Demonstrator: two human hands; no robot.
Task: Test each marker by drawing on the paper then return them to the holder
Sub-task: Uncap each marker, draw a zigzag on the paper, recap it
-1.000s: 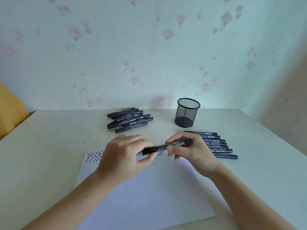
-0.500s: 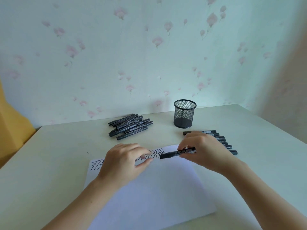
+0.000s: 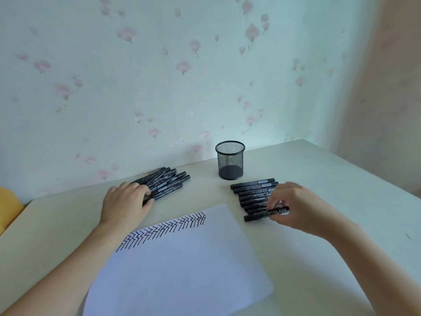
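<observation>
Setting: pale worktop (image 3: 319, 179) is standing against floral wallpaper, carrying a white sheet of paper (image 3: 182, 270) with a row of black zigzag test strokes (image 3: 164, 231) along its far edge.
Holder: black wire-mesh cylindrical holder (image 3: 230, 160) is standing empty at the back, between the two marker groups.
Untested stock: loose heap of black capped markers (image 3: 166, 181) is lying left of the holder.
Tested stock: neat row of black capped markers (image 3: 252, 192) is lying right of the paper.
Right hand (image 3: 293, 206): grip is pinching one black marker with a white label (image 3: 266, 214), setting it at the near end of the row, touching or just above the worktop.
Left hand (image 3: 127, 201): fingers are curling onto the near end of the heap; whether a marker is already grasped cannot be told.
Step in hand: one tested marker is being parked, the next being fetched.
Next move, as judged: releasing on the right, lifting one marker clear on the left, uncapping over the paper.
Change: half a second ago both hands were over the paper, the marker held there; now they are apart.
</observation>
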